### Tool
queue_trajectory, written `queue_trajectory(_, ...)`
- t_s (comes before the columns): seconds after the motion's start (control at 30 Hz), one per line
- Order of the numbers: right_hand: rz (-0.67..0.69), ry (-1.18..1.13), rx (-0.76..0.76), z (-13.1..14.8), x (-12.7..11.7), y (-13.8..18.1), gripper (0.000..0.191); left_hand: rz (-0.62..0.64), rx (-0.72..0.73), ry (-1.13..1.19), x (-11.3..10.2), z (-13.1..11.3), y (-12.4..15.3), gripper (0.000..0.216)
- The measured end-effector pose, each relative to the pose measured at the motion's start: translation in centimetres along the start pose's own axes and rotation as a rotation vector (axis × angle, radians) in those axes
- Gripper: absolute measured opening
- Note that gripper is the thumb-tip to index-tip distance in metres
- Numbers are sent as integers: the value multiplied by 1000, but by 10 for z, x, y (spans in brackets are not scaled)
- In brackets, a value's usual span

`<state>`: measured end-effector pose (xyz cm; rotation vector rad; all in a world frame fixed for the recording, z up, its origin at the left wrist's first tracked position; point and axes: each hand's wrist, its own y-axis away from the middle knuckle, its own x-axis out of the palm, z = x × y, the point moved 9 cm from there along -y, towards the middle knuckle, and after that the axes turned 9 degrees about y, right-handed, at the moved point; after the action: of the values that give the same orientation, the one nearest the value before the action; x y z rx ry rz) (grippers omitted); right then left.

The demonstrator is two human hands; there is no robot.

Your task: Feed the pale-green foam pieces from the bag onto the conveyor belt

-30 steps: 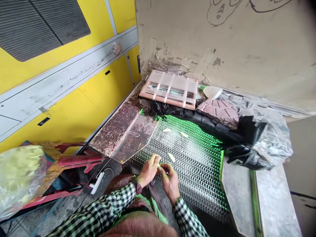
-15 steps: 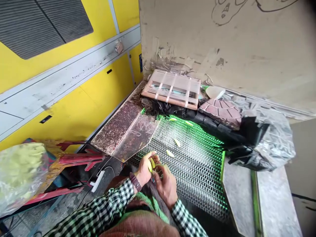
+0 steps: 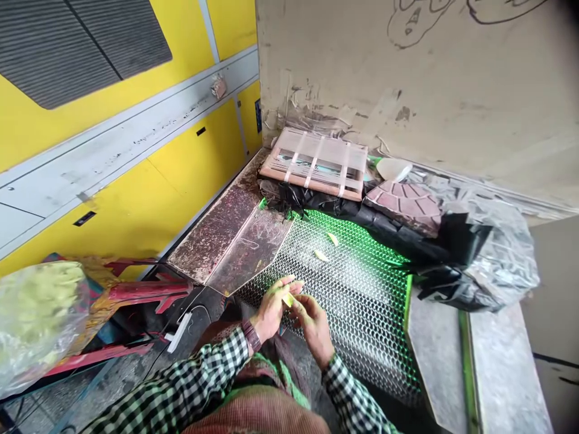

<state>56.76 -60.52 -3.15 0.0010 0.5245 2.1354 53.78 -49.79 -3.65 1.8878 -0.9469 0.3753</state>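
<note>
Hands meet at the wire mesh's (image 3: 362, 295) near edge.
Left hand (image 3: 270, 306) pinches a yellow piece (image 3: 288, 299); right hand (image 3: 313, 321) curls beside it, grip unclear; 2 loose pieces (image 3: 322, 255) lie farther up.

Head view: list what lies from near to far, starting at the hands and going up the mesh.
The left hand and right hand, fingers meeting on a small yellow piece → two pale yellow slivers on the green-lit hexagonal wire mesh → crumpled black plastic sheet → wooden frame bound with pale strips → scuffed beige wall.
</note>
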Motion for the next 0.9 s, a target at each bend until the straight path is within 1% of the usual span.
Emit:
queue_trajectory(0.03,6,-55,32,-5,3,-1,42,28,2,-48,4,2,1,44)
queue_trajectory(0.07,-24,-59,45,-9,1,-4,43,38,8,-91,7,3,2,46)
queue_trajectory(0.1,-90,-1,35,-12,-6,-6,42,26,20,-123,6,4,3,48)
queue_trajectory(0.17,-294,268,-65,-9,-34,-11,39,-44,51,-147,-2,1,3,48)
queue_trajectory(0.23,-472,621,-222,3,-59,-11,35,-114,62,-137,-11,-2,4,47)
queue_trajectory(0.27,-514,779,-296,9,-66,-10,34,-137,55,-128,-14,-3,4,45)
queue_trajectory(0.3,-521,905,-358,13,-69,-9,33,-152,46,-121,-16,-4,5,44)
queue_trajectory(0.37,-493,1042,-431,19,-69,-5,29,-171,26,-110,-18,-4,6,43)
queue_trajectory(0.4,-482,1048,-448,23,-67,0,27,-178,16,-103,-18,-3,7,42)
queue_trajectory(0.47,-435,951,-461,32,-54,12,28,-171,7,-87,-15,-1,8,43)
queue_trajectory(0.57,-252,699,-470,42,-16,24,28,-105,13,-96,-6,6,8,46)
queue_trajectory(0.6,-207,623,-474,44,-6,26,26,-77,15,-107,-3,9,8,47)
queue_trajectory(0.63,-193,557,-465,45,0,26,26,-53,11,-118,0,12,8,48)
queue_trajectory(0.7,-231,445,-398,41,-5,19,31,-37,-5,-138,2,18,6,49)
queue_trajectory(0.77,-259,396,-278,27,-21,6,40,-60,-13,-150,1,18,5,50)
queue_trajectory(0.83,-249,442,-178,13,-39,-8,50,-115,3,-150,-6,10,4,48)
queue_trajectory(0.9,-269,545,-134,5,-60,-18,60,-156,15,-143,-16,-2,7,43)
